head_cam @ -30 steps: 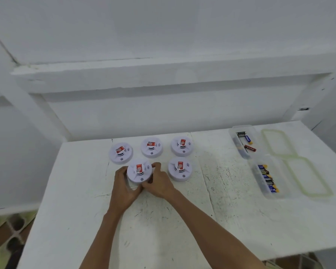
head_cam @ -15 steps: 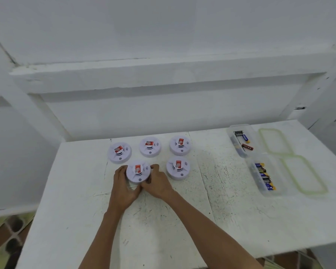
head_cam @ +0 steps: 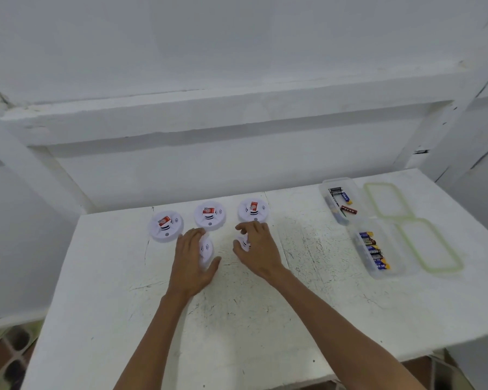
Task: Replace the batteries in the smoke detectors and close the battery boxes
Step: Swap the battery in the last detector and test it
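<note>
Though scuffed, white table, wall, detectors.

Slim bare forearms, bare left hand and right hand.

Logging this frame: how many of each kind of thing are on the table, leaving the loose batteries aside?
Smoke detectors: 5, one partly under the left hand, one partly under the right hand
Clear boxes: 2
Lids: 2
Total: 9
The batteries in the boxes are too small to count.
</note>
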Motion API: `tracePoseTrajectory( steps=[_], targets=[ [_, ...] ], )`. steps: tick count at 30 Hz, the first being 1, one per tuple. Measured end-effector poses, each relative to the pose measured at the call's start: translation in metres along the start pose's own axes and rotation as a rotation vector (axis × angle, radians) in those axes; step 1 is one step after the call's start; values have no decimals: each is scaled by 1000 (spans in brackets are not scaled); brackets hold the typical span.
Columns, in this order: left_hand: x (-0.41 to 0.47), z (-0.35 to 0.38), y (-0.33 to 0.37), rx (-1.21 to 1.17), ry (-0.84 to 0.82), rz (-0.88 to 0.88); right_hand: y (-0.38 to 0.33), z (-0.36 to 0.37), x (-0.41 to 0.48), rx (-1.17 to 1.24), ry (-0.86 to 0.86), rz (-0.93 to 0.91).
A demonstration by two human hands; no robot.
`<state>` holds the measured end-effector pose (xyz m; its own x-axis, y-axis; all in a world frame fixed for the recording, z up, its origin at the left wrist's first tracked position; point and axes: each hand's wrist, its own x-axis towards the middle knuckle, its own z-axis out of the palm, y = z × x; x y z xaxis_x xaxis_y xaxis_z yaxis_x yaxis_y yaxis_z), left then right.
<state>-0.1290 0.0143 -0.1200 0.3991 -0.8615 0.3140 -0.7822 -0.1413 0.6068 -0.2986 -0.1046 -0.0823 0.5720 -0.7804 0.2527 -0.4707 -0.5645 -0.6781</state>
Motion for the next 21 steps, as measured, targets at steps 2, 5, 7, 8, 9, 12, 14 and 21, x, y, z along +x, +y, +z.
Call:
tracePoseTrajectory(
  steps=[2,5,7,8,9,12,14,21],
  targets=[
    [8,8,10,4,-47,36,11,-8,-2,-60,41,-24],
    [17,20,24,30,-101,129,26,-15,-8,-151,2,17],
    [24,23,35,4,-122,171,34,-15,-11,-152,-62,98],
    [27,24,41,-23,-131,197,38,-15,-12,-154,-95,135],
    [30,25,48,-48,-146,221,42,-14,-13,-162,-125,166],
    [29,31,52,-112,-250,197,51,-13,-17,-192,-217,185],
    [27,37,46,-78,-289,127,54,-14,-19,-193,-242,169],
    [34,45,56,-262,-334,-1,61,-28,-30,-60,-185,103]
  ],
)
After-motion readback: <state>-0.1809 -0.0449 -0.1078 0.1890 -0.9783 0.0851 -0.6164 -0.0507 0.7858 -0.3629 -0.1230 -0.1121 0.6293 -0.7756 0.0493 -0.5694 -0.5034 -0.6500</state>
